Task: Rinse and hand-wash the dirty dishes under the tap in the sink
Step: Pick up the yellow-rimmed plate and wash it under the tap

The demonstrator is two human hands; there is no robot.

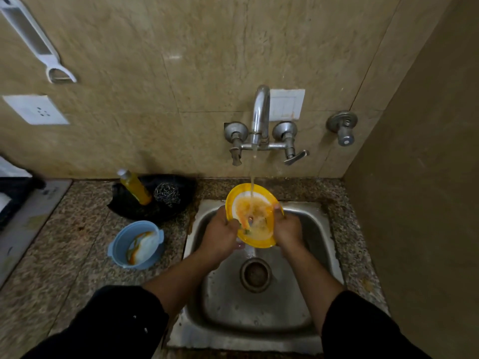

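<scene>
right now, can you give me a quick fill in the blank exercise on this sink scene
1. The left hand and right hand hold the ___ plate under the running tap.
2. The blue bowl sits on the counter, to the ___ of the sink.
3. The steel scrubber lies beside a yellow-orange ___.
Missing words: yellow; left; bottle.
</scene>
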